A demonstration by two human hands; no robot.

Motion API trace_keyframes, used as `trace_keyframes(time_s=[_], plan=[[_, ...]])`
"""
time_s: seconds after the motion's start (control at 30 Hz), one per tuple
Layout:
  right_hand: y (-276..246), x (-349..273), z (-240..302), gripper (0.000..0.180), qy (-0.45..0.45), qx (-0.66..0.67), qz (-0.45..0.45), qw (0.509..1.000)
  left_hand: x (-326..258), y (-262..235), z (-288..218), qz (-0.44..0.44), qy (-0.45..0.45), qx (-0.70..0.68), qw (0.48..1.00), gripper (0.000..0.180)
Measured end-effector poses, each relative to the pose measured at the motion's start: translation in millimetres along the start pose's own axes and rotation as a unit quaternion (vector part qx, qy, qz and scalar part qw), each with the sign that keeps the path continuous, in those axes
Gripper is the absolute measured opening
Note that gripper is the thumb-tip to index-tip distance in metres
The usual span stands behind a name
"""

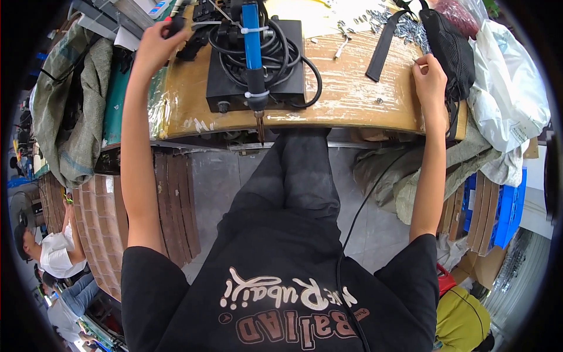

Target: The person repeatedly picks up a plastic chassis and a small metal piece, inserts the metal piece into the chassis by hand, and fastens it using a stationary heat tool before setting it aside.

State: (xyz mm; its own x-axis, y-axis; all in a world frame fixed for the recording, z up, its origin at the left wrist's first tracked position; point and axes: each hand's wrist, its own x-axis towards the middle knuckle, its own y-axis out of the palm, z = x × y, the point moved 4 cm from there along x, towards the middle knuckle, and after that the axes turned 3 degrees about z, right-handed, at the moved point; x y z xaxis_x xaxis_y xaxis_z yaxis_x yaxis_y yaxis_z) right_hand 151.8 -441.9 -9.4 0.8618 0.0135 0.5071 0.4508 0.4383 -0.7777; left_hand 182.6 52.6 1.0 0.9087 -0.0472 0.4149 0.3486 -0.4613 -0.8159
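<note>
My left hand (pixel 157 42) reaches to the far left of the wooden bench (pixel 346 100) and is closed around a small dark object with a red tip (pixel 175 24). My right hand (pixel 429 73) rests near the bench's right end, fingers pinched on a tiny metal piece, next to a black strap (pixel 384 46) and a black mesh bag (pixel 450 50). Between the hands a blue-handled soldering tool (pixel 253 58) lies on a black box (pixel 255 70) wrapped in black cable (pixel 305 76). Small metal parts (pixel 404 26) are scattered at the back right.
White plastic bags (pixel 504 88) lie at the right, grey sacking (pixel 82 100) at the left. Stacks of brown boards (pixel 173 205) stand on the floor under the bench. Blue crates (pixel 507 211) sit at the right. Other people (pixel 53 252) are at the lower left.
</note>
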Motion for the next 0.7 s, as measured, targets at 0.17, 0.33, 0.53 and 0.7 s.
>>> trace_keyframes(time_s=[0.17, 0.33, 0.53, 0.7], plan=[[-21.7, -35.1, 23.9, 0.006, 0.094, 0.200, 0.001, 0.975, -70.1, -36.3, -55.6, -0.012, -0.199, -0.501, 0.842, 0.032], [-32.2, -84.9, 97.8, 0.014, 0.120, 0.433, -0.006, 0.894, -159.8, -33.9, -130.2, 0.103, -0.256, -0.588, 0.760, 0.036], [-21.7, -135.6, 144.0, 0.018, 0.154, 0.533, 0.056, 0.830, -219.0, 14.6, -183.7, 0.268, -0.317, -0.682, 0.602, 0.022], [-6.9, -161.2, 167.1, 0.016, 0.149, 0.632, 0.138, 0.748, -229.3, 27.6, -197.1, 0.312, -0.324, -0.654, 0.608, 0.022]])
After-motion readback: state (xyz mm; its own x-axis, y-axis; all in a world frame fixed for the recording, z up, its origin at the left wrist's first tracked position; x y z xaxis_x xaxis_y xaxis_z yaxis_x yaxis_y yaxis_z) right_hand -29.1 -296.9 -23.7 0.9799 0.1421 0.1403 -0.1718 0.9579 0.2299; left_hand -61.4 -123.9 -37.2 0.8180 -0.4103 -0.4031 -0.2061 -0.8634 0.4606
